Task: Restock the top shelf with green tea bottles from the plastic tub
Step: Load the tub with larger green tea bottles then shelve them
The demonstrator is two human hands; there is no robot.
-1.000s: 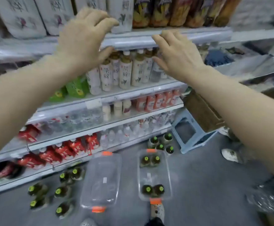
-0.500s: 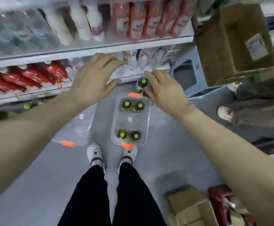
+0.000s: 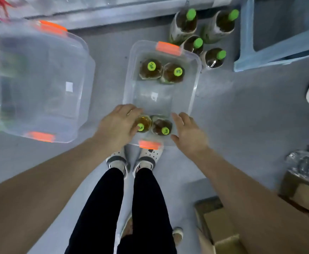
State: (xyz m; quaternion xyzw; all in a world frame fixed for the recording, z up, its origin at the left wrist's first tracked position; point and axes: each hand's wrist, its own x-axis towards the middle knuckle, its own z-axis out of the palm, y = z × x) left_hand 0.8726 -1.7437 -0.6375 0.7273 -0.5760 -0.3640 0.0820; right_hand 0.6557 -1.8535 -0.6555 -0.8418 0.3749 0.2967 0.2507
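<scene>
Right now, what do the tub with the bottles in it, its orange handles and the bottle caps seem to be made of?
Tub: clear plastic, apparently glossy; the floor shows through its walls.
Orange handles: opaque plastic, finish unclear in the blur.
Bottle caps: bright green opaque plastic, probably; too blurred to show ridges.

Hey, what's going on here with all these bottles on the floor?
A person stands over a clear plastic tub on the floor, with four green-capped tea bottles inside. The left hand is on the near left bottle, though a firm grip isn't clear. The right hand hovers open beside the near right bottle. Two far bottles wait in the tub, and four floor bottles stand beyond it.
</scene>
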